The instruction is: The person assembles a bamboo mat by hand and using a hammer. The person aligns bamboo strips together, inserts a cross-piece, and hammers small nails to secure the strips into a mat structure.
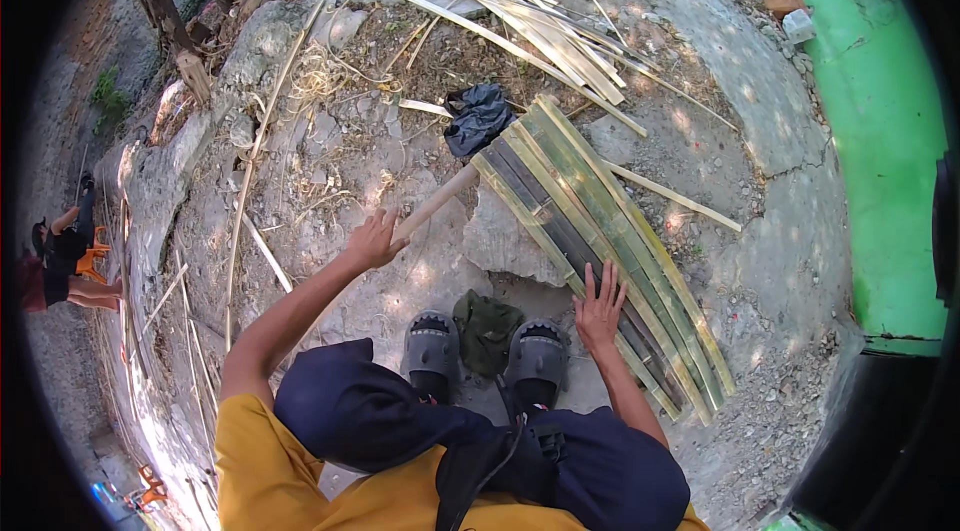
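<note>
My left hand (pixel 373 239) is closed around the near end of a smooth, light-brown wooden stick (pixel 440 201). The stick's far end meets the upper left edge of a panel of bamboo slats (pixel 610 206), where I cannot tell whether it goes underneath. These split slats, green, yellowish and dark, lie side by side on the ground, slanting from the centre toward the lower right. Resting on them, with fingers spread, is my right hand (pixel 600 309). A crumpled black plastic bag (pixel 477 119) sits just beyond the stick's far end.
Loose pale bamboo strips (pixel 530 16) lie piled at the far side. A long pole (pixel 255 151) stretches along the left. Between my sandalled feet is a dark green cloth (pixel 486 331). A green wall (pixel 880 131) stands at right; a person (pixel 70 251) is far left.
</note>
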`<state>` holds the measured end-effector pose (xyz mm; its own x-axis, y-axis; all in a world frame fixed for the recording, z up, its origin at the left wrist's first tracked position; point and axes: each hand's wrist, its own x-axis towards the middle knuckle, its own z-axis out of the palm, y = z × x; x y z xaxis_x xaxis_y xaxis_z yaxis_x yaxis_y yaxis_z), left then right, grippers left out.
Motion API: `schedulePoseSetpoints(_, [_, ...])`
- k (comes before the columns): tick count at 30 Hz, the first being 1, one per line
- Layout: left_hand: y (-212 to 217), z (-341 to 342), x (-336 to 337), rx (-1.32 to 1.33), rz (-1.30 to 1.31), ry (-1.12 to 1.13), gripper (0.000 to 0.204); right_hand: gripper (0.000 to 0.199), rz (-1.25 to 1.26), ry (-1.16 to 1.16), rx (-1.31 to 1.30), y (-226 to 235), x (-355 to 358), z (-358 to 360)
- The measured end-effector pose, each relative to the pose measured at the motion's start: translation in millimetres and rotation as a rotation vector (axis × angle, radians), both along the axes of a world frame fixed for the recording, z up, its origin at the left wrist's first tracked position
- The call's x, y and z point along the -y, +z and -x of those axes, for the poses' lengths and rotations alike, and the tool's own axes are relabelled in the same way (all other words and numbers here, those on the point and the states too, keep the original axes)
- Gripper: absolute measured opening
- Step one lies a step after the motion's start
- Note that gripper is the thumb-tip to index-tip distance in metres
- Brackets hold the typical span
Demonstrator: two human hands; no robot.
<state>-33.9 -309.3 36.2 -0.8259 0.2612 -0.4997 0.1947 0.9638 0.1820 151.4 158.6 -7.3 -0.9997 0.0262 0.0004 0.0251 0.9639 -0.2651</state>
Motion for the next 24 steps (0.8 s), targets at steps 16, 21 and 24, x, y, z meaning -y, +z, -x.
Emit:
schedulePoseSetpoints(16, [-49.5,-52.6,53.3,-0.098,-0.344,0.481,0.064,0.093,-0.192,0.093,-0.013,-4.5,13.1,5.1])
schedulePoseSetpoints(21, [-18.1,-76.2,25.8,-0.208,-0.301,0.505,0.059,0.093,-0.135,0.103,0.000,22.1,-7.2,-12.2])
schedulePoseSetpoints(24, [-23.9,-108.8,33.9,-0.234,-0.329,0.580,0.058,0.094,-0.117,0.163,0.014,27.5,-1.0,-28.0])
